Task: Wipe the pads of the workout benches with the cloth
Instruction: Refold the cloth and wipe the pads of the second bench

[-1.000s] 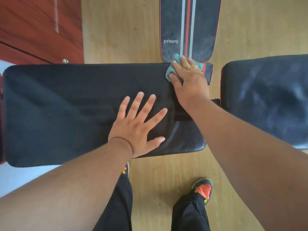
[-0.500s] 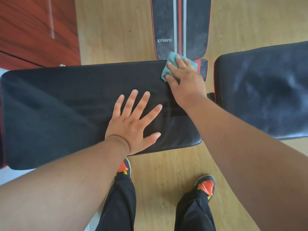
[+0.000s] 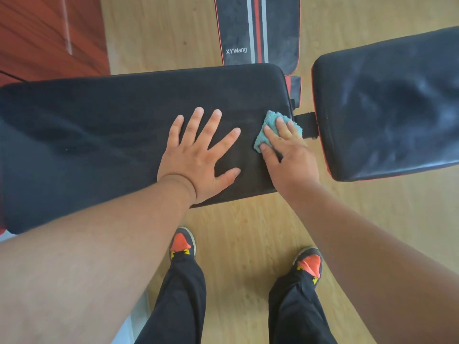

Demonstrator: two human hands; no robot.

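Observation:
A long black bench pad (image 3: pixel 99 135) stretches across the view. My left hand (image 3: pixel 198 157) lies flat on it with fingers spread, near its right end. My right hand (image 3: pixel 285 155) presses a small teal cloth (image 3: pixel 269 126) onto the pad's right end, fingers laid over the cloth, thumb at its near corner. A second black pad (image 3: pixel 387 108), smeared with pale streaks, sits to the right across a narrow gap with a black strap (image 3: pixel 306 124).
A striped black pad marked XYWang (image 3: pixel 258 31) lies beyond the long pad on the wooden floor (image 3: pixel 248 232). A reddish wooden panel (image 3: pixel 44 36) fills the top left. My two feet in orange-toed shoes (image 3: pixel 182 243) stand just in front of the bench.
My right hand has slid the cloth from the pad's far right corner toward me along its right end. My left hand has stayed flat on the pad.

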